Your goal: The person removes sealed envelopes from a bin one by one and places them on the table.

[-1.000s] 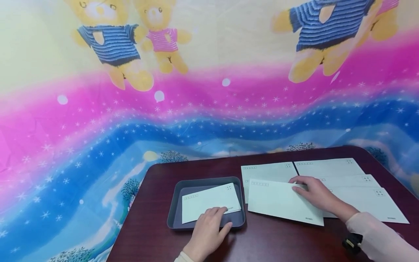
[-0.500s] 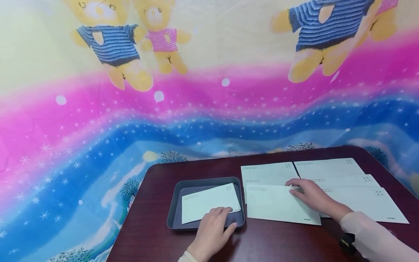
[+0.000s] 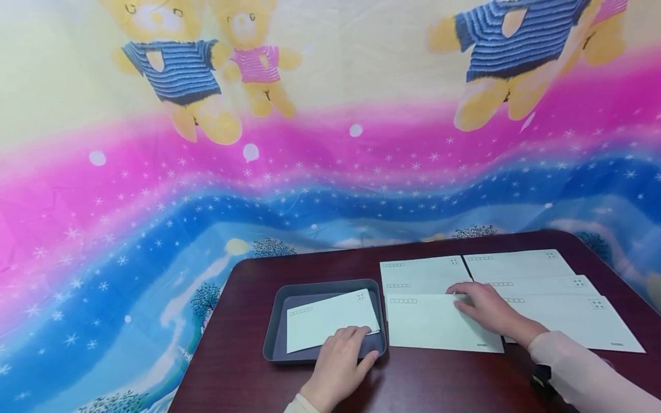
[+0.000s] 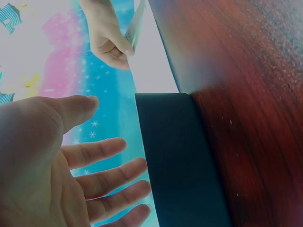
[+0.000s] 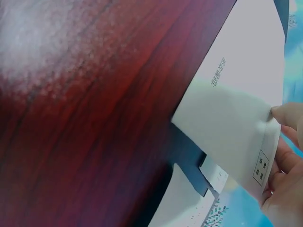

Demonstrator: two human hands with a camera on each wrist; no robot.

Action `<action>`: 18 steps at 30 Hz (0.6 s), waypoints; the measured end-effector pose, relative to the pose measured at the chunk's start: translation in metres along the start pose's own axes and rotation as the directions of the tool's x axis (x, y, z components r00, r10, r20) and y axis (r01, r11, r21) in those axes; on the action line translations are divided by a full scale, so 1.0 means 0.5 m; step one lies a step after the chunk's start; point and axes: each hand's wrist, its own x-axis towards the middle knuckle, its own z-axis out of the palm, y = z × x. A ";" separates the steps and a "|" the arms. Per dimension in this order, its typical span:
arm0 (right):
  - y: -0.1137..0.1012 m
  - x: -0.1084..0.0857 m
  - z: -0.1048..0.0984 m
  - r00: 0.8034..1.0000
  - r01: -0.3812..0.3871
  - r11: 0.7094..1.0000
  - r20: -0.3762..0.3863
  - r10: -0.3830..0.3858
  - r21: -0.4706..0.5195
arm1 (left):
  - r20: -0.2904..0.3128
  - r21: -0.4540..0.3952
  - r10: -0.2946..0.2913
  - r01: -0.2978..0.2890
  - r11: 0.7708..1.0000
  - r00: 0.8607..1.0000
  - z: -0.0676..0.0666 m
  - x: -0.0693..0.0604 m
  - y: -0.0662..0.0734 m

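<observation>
A white envelope (image 3: 434,324) lies at the front of the left column of envelopes, and the right hand (image 3: 482,307) pinches its upper edge near the right corner; in the right wrist view that hand (image 5: 289,165) has its thumb on the envelope (image 5: 236,113), whose held end is slightly raised. The left hand (image 3: 338,361) is over the front edge of a grey tray (image 3: 273,338), fingers relaxed, near the white envelopes (image 3: 330,321) inside. In the left wrist view the left hand (image 4: 66,175) has its fingers spread beside the dark tray wall (image 4: 175,151).
More white envelopes (image 3: 573,321) lie in overlapping rows on the right of the dark red table (image 3: 232,344). Behind the table hangs a curtain (image 3: 310,137) with teddy bears and snowflakes.
The right hand has moved slightly left and down, bringing its envelope straighter and lower over the left column. The left hand has shifted a little to the right.
</observation>
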 end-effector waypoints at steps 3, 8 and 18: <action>0.000 0.001 0.001 1.000 0.004 1.000 -0.007 -0.004 -0.007 | -0.007 0.002 0.005 -0.005 1.000 1.000 0.002 0.002 0.002; 0.001 0.005 0.007 1.000 -0.007 1.000 -0.008 0.007 -0.017 | -0.003 0.010 0.009 -0.009 1.000 1.000 0.006 0.006 0.005; 0.009 0.013 0.021 1.000 -0.003 0.997 -0.016 0.002 -0.075 | 0.035 -0.008 0.008 -0.008 1.000 0.999 0.004 0.012 0.018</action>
